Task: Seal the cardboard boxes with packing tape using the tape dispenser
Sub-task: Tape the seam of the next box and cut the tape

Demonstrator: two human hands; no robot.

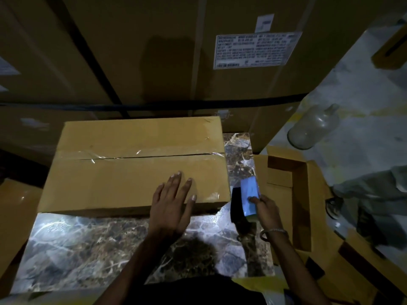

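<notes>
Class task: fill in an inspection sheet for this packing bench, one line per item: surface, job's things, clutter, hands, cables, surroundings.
Surface: marbled brown stone tabletop.
Job's things: closed tan cardboard box, clear tape over its seam; blue-and-black tape dispenser.
Clutter: empty clear glass bottle; open cardboard carton.
Hands: left hand flat on the box; right hand holds the dispenser.
Cables: nothing seen.
Surroundings: large stacked brown cartons, one bearing a white label.

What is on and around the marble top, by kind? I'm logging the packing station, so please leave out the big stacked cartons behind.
Sealed cardboard box: 1
Open cardboard box: 1
Tape dispenser, blue: 1
Clear glass bottle: 1
Total: 4
</notes>
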